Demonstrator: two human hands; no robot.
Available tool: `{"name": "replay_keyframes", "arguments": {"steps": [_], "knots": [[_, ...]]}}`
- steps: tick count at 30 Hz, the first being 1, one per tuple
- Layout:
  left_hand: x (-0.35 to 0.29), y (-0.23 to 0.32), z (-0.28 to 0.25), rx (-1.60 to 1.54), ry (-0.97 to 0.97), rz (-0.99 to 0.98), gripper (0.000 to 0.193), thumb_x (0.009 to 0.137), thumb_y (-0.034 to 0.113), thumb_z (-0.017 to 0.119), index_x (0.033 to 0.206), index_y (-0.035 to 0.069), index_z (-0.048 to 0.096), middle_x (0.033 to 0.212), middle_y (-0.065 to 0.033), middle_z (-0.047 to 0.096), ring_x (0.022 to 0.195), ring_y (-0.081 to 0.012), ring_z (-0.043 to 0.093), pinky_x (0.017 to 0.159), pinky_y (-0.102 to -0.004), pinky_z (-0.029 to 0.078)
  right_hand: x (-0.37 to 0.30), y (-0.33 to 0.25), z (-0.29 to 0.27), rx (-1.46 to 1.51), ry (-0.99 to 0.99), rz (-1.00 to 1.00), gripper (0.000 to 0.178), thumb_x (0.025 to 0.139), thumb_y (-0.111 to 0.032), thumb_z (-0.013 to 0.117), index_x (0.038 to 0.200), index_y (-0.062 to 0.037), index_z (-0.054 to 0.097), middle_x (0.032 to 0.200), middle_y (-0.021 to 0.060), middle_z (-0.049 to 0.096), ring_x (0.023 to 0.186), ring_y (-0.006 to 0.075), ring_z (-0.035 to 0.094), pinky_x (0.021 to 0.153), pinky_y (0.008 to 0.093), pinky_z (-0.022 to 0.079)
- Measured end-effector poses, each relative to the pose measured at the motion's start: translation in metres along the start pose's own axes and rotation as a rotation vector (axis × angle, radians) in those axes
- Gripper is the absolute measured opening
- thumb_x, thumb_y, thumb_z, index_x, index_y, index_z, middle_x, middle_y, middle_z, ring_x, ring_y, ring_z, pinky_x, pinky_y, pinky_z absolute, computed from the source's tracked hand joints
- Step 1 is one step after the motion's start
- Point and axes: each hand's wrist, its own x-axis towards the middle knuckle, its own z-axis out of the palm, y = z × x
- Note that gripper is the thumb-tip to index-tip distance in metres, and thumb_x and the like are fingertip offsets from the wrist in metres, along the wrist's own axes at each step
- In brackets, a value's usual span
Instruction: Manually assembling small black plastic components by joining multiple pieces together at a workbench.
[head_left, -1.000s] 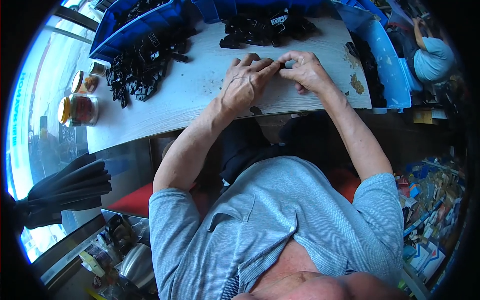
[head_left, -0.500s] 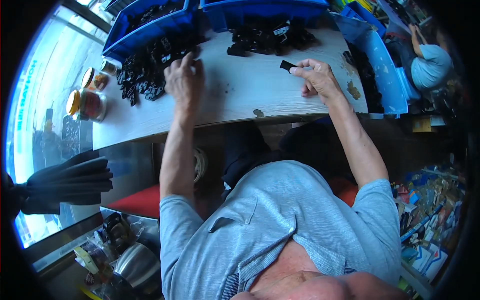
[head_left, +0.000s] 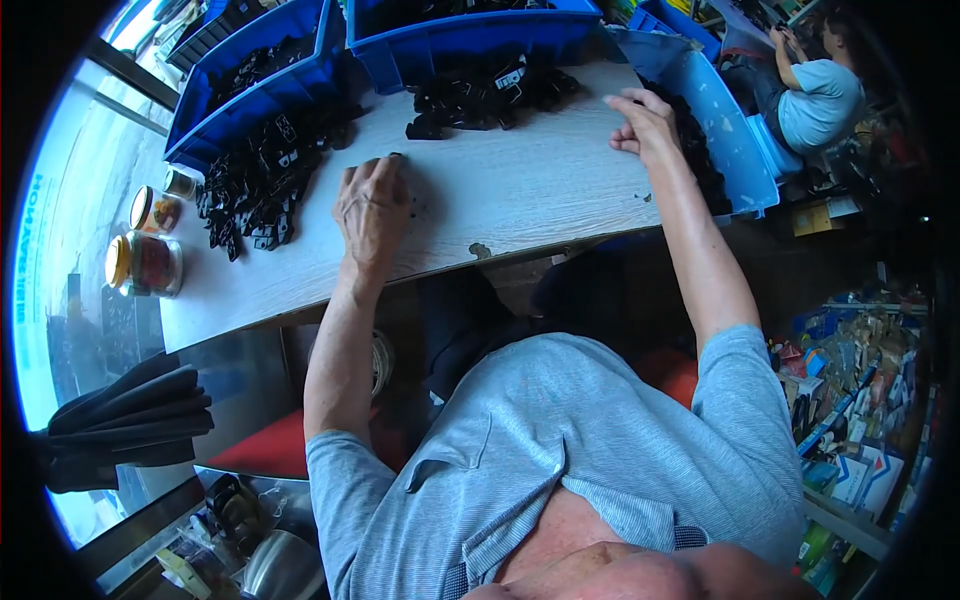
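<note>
My left hand [head_left: 370, 208] is over the white table, its fingers curled down. A dark tip of a small black part [head_left: 397, 155] shows at its fingertips; most of it is hidden behind them. To its left spreads a heap of small black plastic parts [head_left: 262, 180]. My right hand [head_left: 648, 125] is at the table's right side, next to the light blue bin [head_left: 740, 130], which has black parts inside. Its fingers are stretched and slightly apart, with nothing visible in them. Between the hands and farther back lies a second heap of black parts [head_left: 480, 100].
Blue bins [head_left: 480, 50] of black parts line the table's [head_left: 500, 190] far edge. Jars [head_left: 150, 265] stand at the left by the window. A person [head_left: 815, 105] sits beyond the right bin. Assorted goods [head_left: 850, 420] crowd the lower right.
The black part has gone from my right hand, which has moved toward the bin and opened. My left hand has drawn back from the left heap, fingers curled. The whole view has shifted.
</note>
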Motion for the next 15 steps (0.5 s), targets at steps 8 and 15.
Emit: {"name": "replay_keyframes", "arguments": {"steps": [8,15], "knots": [[0.002,0.010,0.004,-0.007,-0.053,0.038,0.025,0.093,0.013,0.067,0.118,0.013,0.071,0.107,-0.0076,0.075,0.100,-0.0292,0.067,0.086,-0.0401,0.055,0.020,-0.011,0.035,-0.159,-0.156,-0.045,0.067,0.081,-0.022,0.084,0.141,-0.0119,0.057,0.062,0.0010,0.054,0.052,0.0124,0.059,0.050,0.0300,0.057],[0.005,0.010,0.004,-0.061,-0.046,0.045,0.026,0.092,0.012,0.068,0.118,0.012,0.070,0.106,-0.0072,0.075,0.097,-0.0295,0.067,0.083,-0.0415,0.055,0.033,-0.013,0.040,-0.378,-0.266,-0.097,0.056,0.081,-0.021,0.083,0.133,-0.0101,0.063,0.060,0.0006,0.055,0.048,0.0092,0.056,0.043,0.0261,0.051]]}}
